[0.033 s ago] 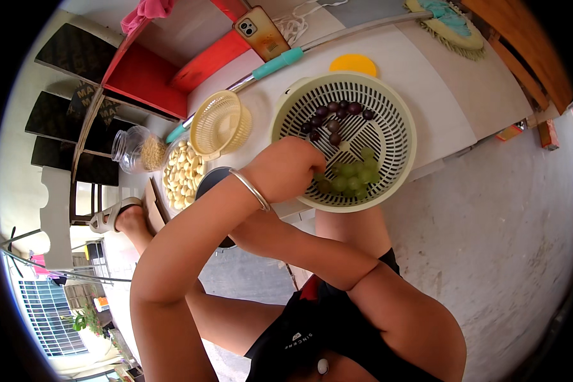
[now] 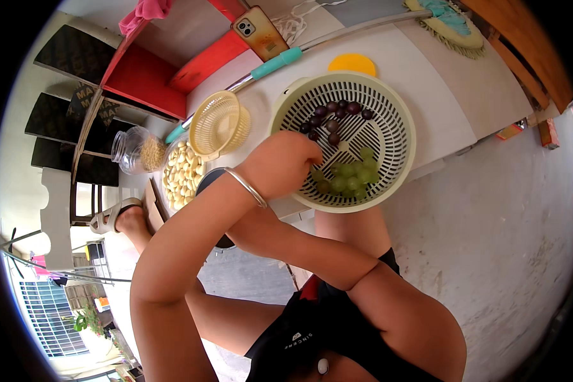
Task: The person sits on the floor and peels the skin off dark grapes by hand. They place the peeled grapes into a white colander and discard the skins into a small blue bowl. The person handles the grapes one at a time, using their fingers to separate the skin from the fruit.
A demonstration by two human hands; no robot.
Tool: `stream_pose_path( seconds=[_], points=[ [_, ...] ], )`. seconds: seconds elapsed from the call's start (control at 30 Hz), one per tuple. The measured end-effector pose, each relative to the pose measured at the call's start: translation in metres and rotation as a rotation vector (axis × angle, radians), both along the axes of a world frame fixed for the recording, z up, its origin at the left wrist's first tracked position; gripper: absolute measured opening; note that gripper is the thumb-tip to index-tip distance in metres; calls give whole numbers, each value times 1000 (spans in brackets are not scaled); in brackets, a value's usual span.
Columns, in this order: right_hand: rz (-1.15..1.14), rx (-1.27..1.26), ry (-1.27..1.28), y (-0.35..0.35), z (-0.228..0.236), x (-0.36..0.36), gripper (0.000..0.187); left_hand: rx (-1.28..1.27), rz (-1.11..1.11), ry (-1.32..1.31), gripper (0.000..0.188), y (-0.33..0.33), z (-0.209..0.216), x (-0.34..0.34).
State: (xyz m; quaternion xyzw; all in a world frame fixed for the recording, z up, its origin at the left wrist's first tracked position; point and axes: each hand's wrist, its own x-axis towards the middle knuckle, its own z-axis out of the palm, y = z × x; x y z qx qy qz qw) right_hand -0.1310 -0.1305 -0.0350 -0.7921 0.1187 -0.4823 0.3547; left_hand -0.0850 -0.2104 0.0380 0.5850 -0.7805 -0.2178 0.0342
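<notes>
Curling the left hand (image 2: pixel 285 164) over the basket (image 2: pixel 410 141) rim

Can't tell how tightly, or on what, if anything. Right hand's hidden behind the left forearm (image 2: pixel 197 235), so can't tell there. Green grapes (image 2: pixel 347 170) sit just beside the left hand, dark grapes (image 2: pixel 341 113) farther forward.

Daylight fills a gridded window (image 2: pixel 52 312) at lower left; a red shelf (image 2: pixel 143 76) stands at upper left, wooden furniture (image 2: pixel 531 35) at upper right, stained grey floor (image 2: pixel 484 248) at right.

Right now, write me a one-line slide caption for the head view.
The left hand at the side of a pale slotted basket, where dark grapes lie apart from green grapes.
</notes>
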Motion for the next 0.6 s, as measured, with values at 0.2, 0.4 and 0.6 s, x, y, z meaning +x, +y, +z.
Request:
stream_pose_path(
  seconds=[0.2, 0.4, 0.6],
  points=[
    [108, 101, -90, -8, 16, 1, 16, -200, -100, -303, 19, -17, -1, 8],
    [165, 132, -136, -5, 12, 2, 18, -239, -79, -497, 15, -35, -16, -7],
    [291, 406, -78, -2, 17, -2, 22, -244, -159, -555, 16, -47, -27, -7]
  ],
)
